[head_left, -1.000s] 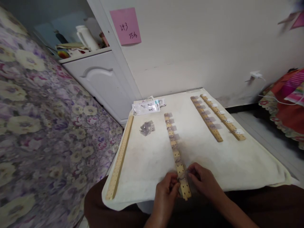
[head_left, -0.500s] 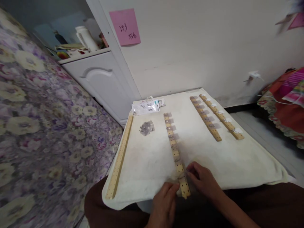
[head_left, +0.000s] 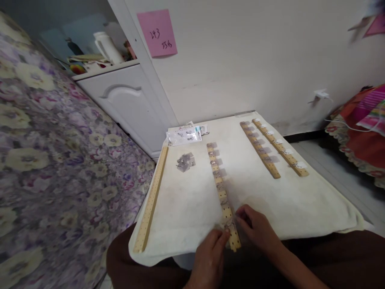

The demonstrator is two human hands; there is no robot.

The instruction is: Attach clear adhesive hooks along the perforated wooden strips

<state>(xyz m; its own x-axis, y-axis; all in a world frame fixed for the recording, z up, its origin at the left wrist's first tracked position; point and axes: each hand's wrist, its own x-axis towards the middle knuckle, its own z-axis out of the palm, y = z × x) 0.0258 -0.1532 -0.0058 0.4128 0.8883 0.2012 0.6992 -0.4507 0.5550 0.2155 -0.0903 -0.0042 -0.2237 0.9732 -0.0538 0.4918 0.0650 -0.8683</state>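
A narrow wooden strip with drilled holes [head_left: 227, 213] runs away from me down the middle of the table. Small metal pieces on clear plastic squares lie across it in a row. My left hand [head_left: 209, 255] is closed at the strip's near end, its fingertips at the nearest metal piece; what they grip is too small to make out. On the strip's other side, my right hand [head_left: 255, 225] pinches the edge of a clear plastic square [head_left: 236, 217] by that same piece. A loose pile of similar clear packets [head_left: 185, 162] lies farther off, left of the strip.
A bare holed wooden strip [head_left: 152, 198] lies along the table's left edge. Two more loaded strips [head_left: 261, 149] [head_left: 281, 147] lie at the right. Printed plastic packaging [head_left: 184, 136] sits at the back left. A wall stands behind, a floral curtain [head_left: 75, 160] at the left.
My left fingertips have shifted slightly up and right, onto the nearest metal piece on the strip. My right hand stays almost where it was.
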